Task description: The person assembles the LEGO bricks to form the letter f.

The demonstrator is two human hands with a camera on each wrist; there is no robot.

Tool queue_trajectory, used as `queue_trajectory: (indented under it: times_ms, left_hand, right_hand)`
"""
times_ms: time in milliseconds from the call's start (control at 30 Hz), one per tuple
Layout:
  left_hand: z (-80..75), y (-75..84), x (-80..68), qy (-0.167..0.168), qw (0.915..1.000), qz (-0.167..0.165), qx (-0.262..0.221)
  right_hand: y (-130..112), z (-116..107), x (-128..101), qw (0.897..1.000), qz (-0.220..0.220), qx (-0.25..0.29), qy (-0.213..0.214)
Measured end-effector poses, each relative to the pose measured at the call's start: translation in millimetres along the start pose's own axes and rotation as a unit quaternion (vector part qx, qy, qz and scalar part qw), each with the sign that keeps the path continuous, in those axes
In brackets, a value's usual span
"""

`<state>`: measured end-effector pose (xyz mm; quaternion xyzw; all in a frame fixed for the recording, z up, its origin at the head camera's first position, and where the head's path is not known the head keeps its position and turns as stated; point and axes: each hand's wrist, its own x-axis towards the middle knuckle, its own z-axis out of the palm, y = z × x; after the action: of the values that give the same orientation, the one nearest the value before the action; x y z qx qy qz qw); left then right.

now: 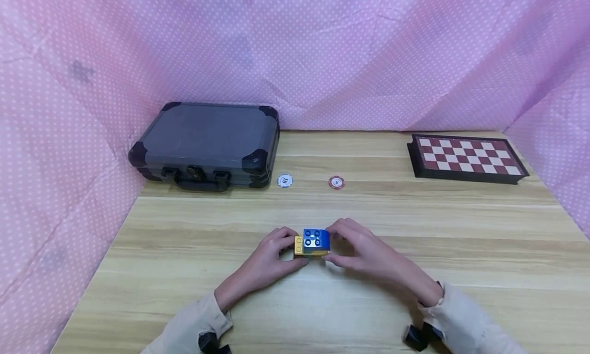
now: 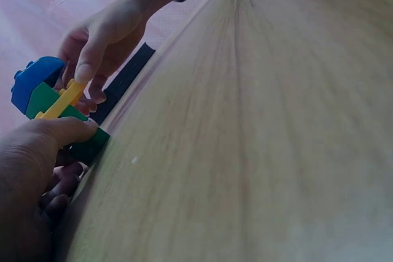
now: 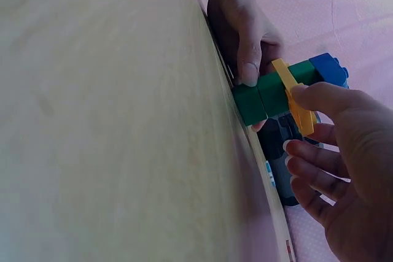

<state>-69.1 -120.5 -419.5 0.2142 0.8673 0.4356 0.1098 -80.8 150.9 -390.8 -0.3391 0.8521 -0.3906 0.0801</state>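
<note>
A stack of toy building blocks stands on the table between both hands. Its base is two green blocks (image 3: 249,105), one on the other. Above them a thin yellow block (image 3: 301,118) sticks out sideways, with another green block (image 3: 302,73) over it and a blue block (image 1: 316,238) with a curved side on top. My left hand (image 1: 272,254) grips the lower green part, thumb on the near side and fingers partly hidden behind. Higher up, my right hand (image 1: 364,247) pinches the yellow block, its thumb pressed to the edge; the other fingers are loosely bent.
A grey case (image 1: 207,133) with black corners stands at the back left. Beside it lie a white poker chip (image 1: 285,181) and a red poker chip (image 1: 336,182). A red-and-white checkered board (image 1: 467,157) lies at the back right, before a pink dotted curtain (image 1: 341,57).
</note>
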Motion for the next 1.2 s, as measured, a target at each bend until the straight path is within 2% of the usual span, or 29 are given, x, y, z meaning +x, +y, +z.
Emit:
queue_trajectory:
  times_ms: [300,567,900,1200]
  left_hand:
    - [-2.8,1.3,-2.8,-0.007,0.9998,-0.009,-0.017]
    - [-14.9,3.8,-6.9,-0.011,0.9989,-0.018,-0.042]
    - [-19.7,1.8,-9.7,0.046,0.9967,0.006,-0.066]
    - [-19.3,2.7,-6.6,0.072,0.9958,0.024,-0.051]
  right_hand:
    - [0,3,0,1.000,-0.008,0.003,0.015]
    - [3,6,0,0.999,-0.023,0.019,0.033]
    - [5,7,2,0.998,-0.015,0.035,0.045]
    - [6,9,5,0.997,0.016,0.063,0.043]
